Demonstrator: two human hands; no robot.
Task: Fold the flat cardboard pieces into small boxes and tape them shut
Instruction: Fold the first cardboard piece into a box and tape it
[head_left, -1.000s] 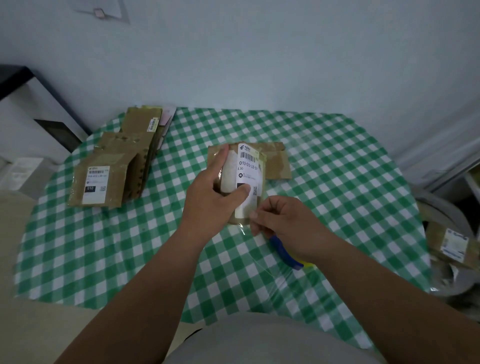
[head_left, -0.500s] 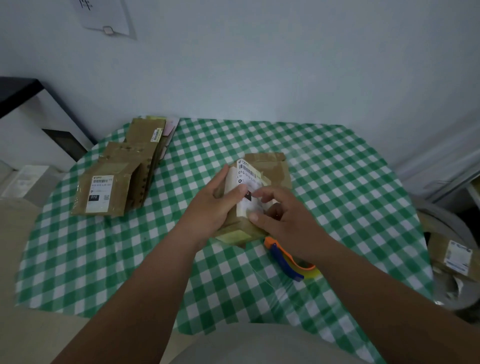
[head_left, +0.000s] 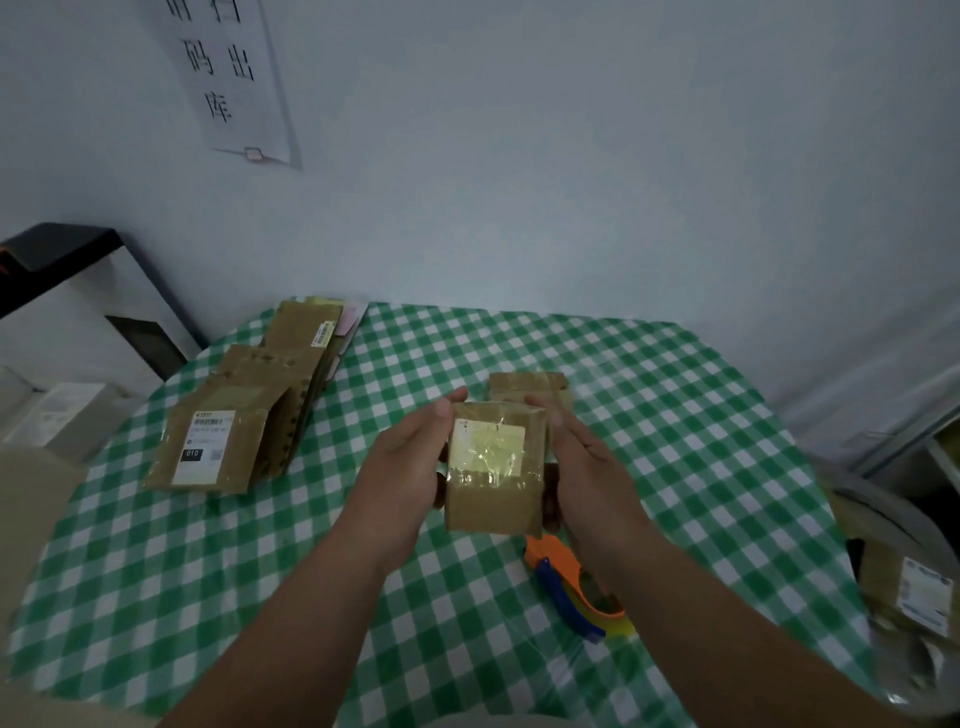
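Observation:
A small brown cardboard box (head_left: 493, 493) with a pale label under clear tape is held up above the table's middle. My left hand (head_left: 405, 467) presses its left side and my right hand (head_left: 582, 467) presses its right side. Behind it lies another folded cardboard piece (head_left: 524, 384), partly hidden by the box. A stack of flat cardboard pieces (head_left: 244, 415) with labels lies at the table's left. An orange and blue tape dispenser (head_left: 571, 592) rests on the cloth under my right forearm.
The round table (head_left: 701, 441) has a green checked cloth and stands against a white wall. A bin with a labelled box (head_left: 914, 597) stands at the right edge. A dark-topped white cabinet (head_left: 62, 312) is at the left. A paper sign (head_left: 234, 78) hangs on the wall.
The box has been turned over and lifted: the barcode label is out of view and a taped pale label faces me. My right hand moved from the top to the box's right side.

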